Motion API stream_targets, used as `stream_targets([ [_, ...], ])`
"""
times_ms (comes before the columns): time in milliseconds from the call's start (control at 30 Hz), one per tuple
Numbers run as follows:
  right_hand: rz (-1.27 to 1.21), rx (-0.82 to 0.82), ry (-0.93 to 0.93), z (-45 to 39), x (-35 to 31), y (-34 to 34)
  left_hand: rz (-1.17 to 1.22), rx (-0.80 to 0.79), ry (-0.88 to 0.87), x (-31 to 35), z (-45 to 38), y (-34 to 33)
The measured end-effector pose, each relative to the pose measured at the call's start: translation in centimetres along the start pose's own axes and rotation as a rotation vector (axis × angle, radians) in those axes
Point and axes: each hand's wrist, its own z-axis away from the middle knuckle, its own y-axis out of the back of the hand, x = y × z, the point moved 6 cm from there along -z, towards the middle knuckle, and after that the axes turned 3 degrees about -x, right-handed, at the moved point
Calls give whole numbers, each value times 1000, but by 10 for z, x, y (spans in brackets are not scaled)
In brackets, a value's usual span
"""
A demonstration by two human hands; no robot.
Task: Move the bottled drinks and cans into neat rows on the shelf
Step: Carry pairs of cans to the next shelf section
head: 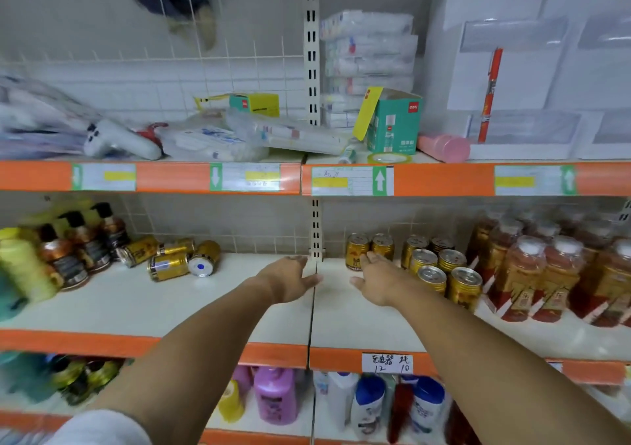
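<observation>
The step in hand looks like adding to the block of upright gold cans [440, 267], so the sensible way is to fetch the tipped cans one or two at a time, stand each on its base, and slide it tight against the last can of a row so that the fronts line up. Carrying too many at once risks knocking the standing ones over.

Both hands are empty and reach over the bare middle of the white shelf [218, 294]. The left hand [290, 282] is open, palm down, fingers loosely spread, with nothing under it but shelf; whether it touches the surface is unclear. The right hand [379, 280] is open too, its fingertips at or just short of the nearest upright can [356, 251], without any grip on it.

The fallen gold cans [170, 256] lie on their sides well to the left of the left hand, just beside the dark pump bottles [82, 243]. The amber bottled drinks [546, 273] stand beyond the upright cans, to the right of the right hand.
</observation>
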Motion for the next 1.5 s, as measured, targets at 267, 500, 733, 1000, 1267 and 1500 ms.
stream_targets([
  [267, 4, 1, 148, 13, -51, 1, -28, 36, 149, -39, 72, 14],
  [500, 0, -20, 255, 26, -100, -4, 3, 67, 273, -65, 124, 19],
  [733, 17, -1, 347, 29, -143, 5, -11, 105, 361, -91, 156, 35],
  [1000, 25, -1, 403, 12, -177, 11, -9, 116, 411, -135, 169, 43],
  [1267, 15, -25, 413, -17, -217, 1, 4, 95, 445, -185, 165, 45],
  [1500, 8, -19, 410, -53, -257, -1, 28, 97, 466, -233, 150, 45],
])
